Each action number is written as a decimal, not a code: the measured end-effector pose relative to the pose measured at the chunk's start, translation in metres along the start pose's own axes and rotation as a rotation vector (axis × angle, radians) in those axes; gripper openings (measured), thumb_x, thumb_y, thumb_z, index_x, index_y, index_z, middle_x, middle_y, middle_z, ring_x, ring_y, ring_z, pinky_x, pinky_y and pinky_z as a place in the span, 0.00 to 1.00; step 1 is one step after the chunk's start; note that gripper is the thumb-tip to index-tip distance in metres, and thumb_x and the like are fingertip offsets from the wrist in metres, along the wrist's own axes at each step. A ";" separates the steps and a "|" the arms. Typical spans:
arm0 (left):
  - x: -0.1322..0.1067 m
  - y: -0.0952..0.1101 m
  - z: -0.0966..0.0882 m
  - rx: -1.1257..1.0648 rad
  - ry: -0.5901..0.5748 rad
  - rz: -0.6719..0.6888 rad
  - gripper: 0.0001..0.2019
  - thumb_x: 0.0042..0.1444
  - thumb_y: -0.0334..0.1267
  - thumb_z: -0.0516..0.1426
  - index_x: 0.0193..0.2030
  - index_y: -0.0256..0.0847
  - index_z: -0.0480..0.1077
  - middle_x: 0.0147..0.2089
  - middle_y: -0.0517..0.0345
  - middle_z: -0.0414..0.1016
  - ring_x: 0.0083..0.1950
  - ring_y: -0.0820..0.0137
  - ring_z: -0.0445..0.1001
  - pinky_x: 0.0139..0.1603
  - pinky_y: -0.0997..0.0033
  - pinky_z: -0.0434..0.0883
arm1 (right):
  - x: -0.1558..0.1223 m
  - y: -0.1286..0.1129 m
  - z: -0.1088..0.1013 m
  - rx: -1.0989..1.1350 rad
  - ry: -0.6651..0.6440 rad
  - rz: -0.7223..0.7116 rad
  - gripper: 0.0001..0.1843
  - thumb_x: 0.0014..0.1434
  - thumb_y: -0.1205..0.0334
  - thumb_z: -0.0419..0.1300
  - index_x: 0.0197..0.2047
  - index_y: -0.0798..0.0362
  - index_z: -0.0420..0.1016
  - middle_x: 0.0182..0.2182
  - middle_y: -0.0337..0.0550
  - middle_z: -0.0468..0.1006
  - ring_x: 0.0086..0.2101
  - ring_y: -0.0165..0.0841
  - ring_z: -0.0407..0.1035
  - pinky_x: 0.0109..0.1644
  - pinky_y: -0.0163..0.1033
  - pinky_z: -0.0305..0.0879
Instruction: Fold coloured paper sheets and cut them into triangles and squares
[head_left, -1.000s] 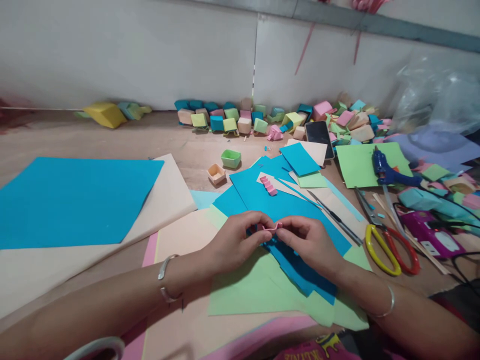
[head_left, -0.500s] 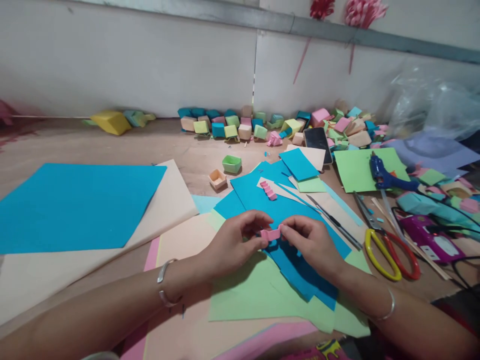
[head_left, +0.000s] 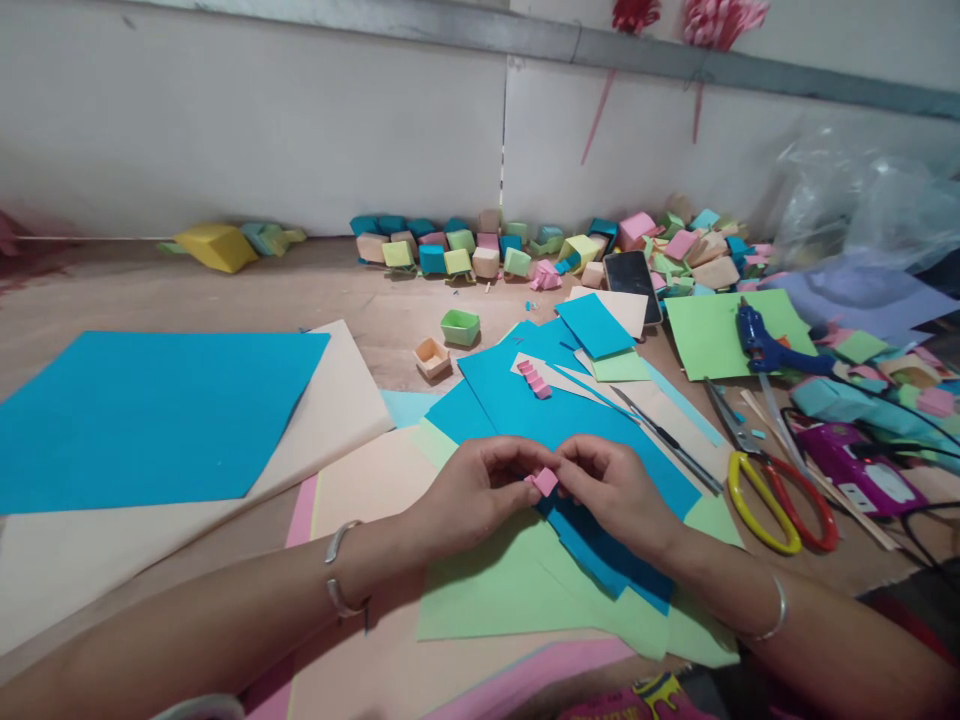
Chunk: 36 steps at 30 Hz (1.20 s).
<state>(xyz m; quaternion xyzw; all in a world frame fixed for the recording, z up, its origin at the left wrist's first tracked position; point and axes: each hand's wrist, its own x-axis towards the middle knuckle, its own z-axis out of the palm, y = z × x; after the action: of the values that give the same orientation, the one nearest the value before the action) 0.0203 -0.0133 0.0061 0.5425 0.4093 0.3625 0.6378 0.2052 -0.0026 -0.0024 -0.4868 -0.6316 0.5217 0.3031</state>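
A small folded pink paper strip (head_left: 546,482) is pinched between the fingertips of my left hand (head_left: 480,495) and my right hand (head_left: 619,490), bent into a compact box-like shape. Both hands are closed on it, above stacked blue paper (head_left: 600,540). Just beyond them lies another pink strip (head_left: 534,379), creased in zigzag folds. Two tiny open paper boxes, one green (head_left: 460,327) and one peach (head_left: 433,358), stand to the far left of the hands. A craft knife (head_left: 667,440) rests on the paper to the right.
Scissors (head_left: 780,500) with yellow and red handles lie at right, near a blue glue gun (head_left: 772,345) on green paper. Many coloured paper boxes (head_left: 457,262) line the wall, with a phone (head_left: 634,285) beside them. A large blue sheet (head_left: 165,420) covers the left side.
The pink strip was stretched out between both hands; now it is folded up into a box-like form. My hands have drawn closer together.
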 end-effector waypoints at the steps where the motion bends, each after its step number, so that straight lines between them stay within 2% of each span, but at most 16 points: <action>1: 0.000 -0.001 -0.001 0.017 0.016 0.005 0.09 0.49 0.30 0.63 0.40 0.37 0.76 0.36 0.56 0.77 0.36 0.71 0.73 0.38 0.70 0.71 | 0.000 0.001 0.000 0.015 0.002 -0.003 0.11 0.60 0.54 0.56 0.34 0.54 0.72 0.24 0.37 0.70 0.25 0.27 0.63 0.27 0.33 0.59; 3: 0.001 -0.002 -0.001 0.052 0.058 0.012 0.09 0.47 0.29 0.63 0.38 0.37 0.75 0.35 0.56 0.76 0.36 0.71 0.73 0.37 0.70 0.71 | -0.003 0.001 0.001 -0.007 0.042 -0.053 0.10 0.61 0.56 0.56 0.41 0.53 0.72 0.26 0.37 0.72 0.25 0.28 0.65 0.28 0.33 0.61; 5: 0.001 -0.003 -0.002 0.069 0.100 0.011 0.10 0.47 0.28 0.64 0.38 0.37 0.73 0.35 0.56 0.76 0.36 0.71 0.73 0.38 0.70 0.72 | -0.006 0.002 0.002 -0.130 0.107 -0.189 0.09 0.61 0.60 0.57 0.44 0.52 0.71 0.28 0.38 0.73 0.27 0.29 0.66 0.30 0.34 0.63; 9: 0.000 -0.003 0.001 0.094 0.138 0.020 0.09 0.48 0.29 0.63 0.38 0.36 0.72 0.35 0.56 0.76 0.37 0.71 0.74 0.38 0.71 0.72 | -0.011 -0.001 0.003 -0.431 0.166 -0.555 0.07 0.59 0.66 0.59 0.42 0.52 0.70 0.31 0.41 0.74 0.31 0.31 0.68 0.34 0.37 0.65; 11: -0.001 -0.001 0.002 0.131 0.149 0.038 0.08 0.50 0.30 0.63 0.39 0.37 0.72 0.36 0.55 0.76 0.37 0.71 0.74 0.38 0.71 0.72 | -0.012 -0.004 0.004 -0.489 0.171 -0.660 0.08 0.59 0.67 0.59 0.44 0.51 0.70 0.32 0.42 0.76 0.32 0.32 0.69 0.35 0.38 0.67; 13: -0.003 0.001 0.003 0.173 0.165 0.057 0.07 0.51 0.32 0.63 0.38 0.37 0.73 0.36 0.55 0.77 0.37 0.71 0.74 0.39 0.71 0.72 | -0.011 -0.006 0.003 -0.514 0.180 -0.705 0.08 0.60 0.67 0.60 0.44 0.51 0.71 0.32 0.43 0.77 0.33 0.33 0.70 0.36 0.38 0.68; 20: -0.004 0.002 0.004 0.268 0.180 0.079 0.05 0.52 0.32 0.62 0.37 0.38 0.74 0.34 0.57 0.78 0.35 0.72 0.74 0.38 0.71 0.73 | -0.009 -0.004 0.002 -0.496 0.177 -0.708 0.07 0.60 0.68 0.59 0.43 0.50 0.73 0.34 0.44 0.78 0.36 0.34 0.72 0.38 0.39 0.70; 27: -0.005 0.000 0.005 0.209 0.165 0.075 0.09 0.50 0.28 0.62 0.39 0.38 0.72 0.37 0.56 0.78 0.38 0.71 0.76 0.39 0.71 0.73 | -0.009 -0.006 0.002 -0.392 0.131 -0.532 0.07 0.57 0.70 0.59 0.39 0.51 0.71 0.33 0.41 0.75 0.32 0.31 0.68 0.35 0.36 0.67; 31: -0.007 0.001 0.005 0.211 0.174 0.068 0.05 0.52 0.32 0.62 0.37 0.38 0.73 0.36 0.56 0.78 0.37 0.70 0.76 0.39 0.70 0.74 | -0.010 -0.007 0.002 -0.386 0.123 -0.529 0.05 0.58 0.67 0.59 0.39 0.51 0.71 0.31 0.41 0.75 0.32 0.31 0.68 0.35 0.36 0.67; 36: -0.007 0.002 0.005 0.239 0.181 0.069 0.04 0.51 0.33 0.62 0.34 0.38 0.73 0.34 0.57 0.78 0.35 0.71 0.75 0.38 0.70 0.75 | -0.007 -0.004 0.003 -0.378 0.129 -0.552 0.05 0.58 0.68 0.59 0.39 0.51 0.72 0.32 0.42 0.77 0.33 0.32 0.70 0.35 0.36 0.68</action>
<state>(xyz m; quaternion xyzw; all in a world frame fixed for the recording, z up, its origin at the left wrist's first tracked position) 0.0220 -0.0210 0.0098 0.5935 0.4863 0.3803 0.5165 0.2040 -0.0102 0.0011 -0.3770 -0.8048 0.2617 0.3764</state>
